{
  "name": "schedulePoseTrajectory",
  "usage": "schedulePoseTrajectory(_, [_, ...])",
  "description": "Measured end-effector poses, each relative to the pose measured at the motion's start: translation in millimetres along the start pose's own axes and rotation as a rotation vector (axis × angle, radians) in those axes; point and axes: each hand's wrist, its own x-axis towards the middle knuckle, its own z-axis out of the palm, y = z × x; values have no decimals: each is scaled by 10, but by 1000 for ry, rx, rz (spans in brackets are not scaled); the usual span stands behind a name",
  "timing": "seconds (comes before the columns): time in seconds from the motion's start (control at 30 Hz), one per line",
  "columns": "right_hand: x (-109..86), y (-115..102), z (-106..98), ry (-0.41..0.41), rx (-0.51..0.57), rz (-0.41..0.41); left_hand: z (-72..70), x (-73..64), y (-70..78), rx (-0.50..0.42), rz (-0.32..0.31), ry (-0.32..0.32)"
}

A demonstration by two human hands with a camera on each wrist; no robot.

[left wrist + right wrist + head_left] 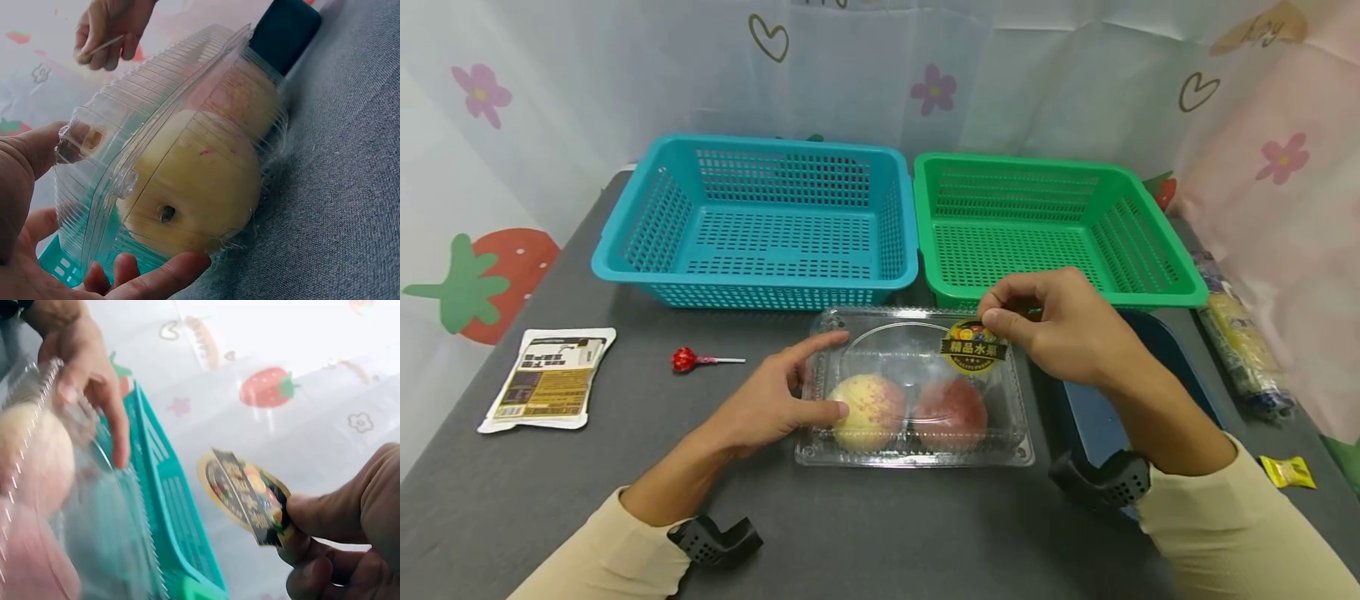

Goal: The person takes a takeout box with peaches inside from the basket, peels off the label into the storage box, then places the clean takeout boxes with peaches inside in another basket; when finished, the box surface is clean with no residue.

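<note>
A clear plastic fruit box with a ridged rim lies on the table, its lid down. Inside are a yellowish peach and a redder peach. My left hand holds the box's left end, thumb and index finger spread over it; the left wrist view shows the fingers along its side. My right hand pinches the edge of an oval black-and-gold sticker between thumb and index finger. In the right wrist view the sticker stands apart from the lid.
Behind the box stand a blue basket and a green basket. A dark blue tray lies under my right forearm. To the left are a lollipop and a flat packet; a long package and yellow sweet lie right.
</note>
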Motion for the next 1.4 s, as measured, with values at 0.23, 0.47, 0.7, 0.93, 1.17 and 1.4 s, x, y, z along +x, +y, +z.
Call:
schedulePoseTrajectory(0.23, [-152, 141, -302, 1, 1, -19, 0, -4, -6, -6, 0, -2])
schedulePoseTrajectory(0.47, [-287, 359, -520, -2, 2, -46, 0, 0, -24, -5, 13, 0])
schedulePoseTrajectory(0.7, [-391, 619, -724, -84, -23, -53, 6, -2, -35, -48, -3, -11])
schedulePoseTrajectory(0.93, [-480, 928, -803, -117, -26, -25, 5, -1, -23, -26, 5, 6])
schedulePoseTrajectory(1.17, [-526, 1221, -806, -122, -85, 12, 13, 8, -33, 11, 23, 23])
schedulePoseTrajectory(1.4, [-523, 1537, -777, -269, 107, 4, 16, 8, -26, 22, 22, 32])
